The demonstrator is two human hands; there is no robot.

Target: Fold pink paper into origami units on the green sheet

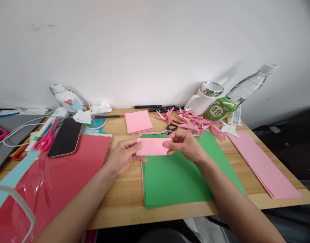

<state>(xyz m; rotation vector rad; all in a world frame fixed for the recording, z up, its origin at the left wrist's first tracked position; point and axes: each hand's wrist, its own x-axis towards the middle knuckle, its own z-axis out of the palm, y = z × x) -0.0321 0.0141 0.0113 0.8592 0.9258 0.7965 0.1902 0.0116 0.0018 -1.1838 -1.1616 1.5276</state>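
A small pink paper rectangle is held above the desk between both hands. My left hand pinches its left edge, thumb on top. My right hand grips its right edge with curled fingers. Under the paper lies a green sheet on top of pink sheets. Behind it rests a stack of small pink squares. Black-handled scissors lie just beyond my right hand. A pile of folded pink paper pieces sits further back.
A red sheet pack and a phone lie at the left, with pink scissors and cables. Long pink strips lie at the right. A white mug, a green packet, a water bottle and pens stand by the wall.
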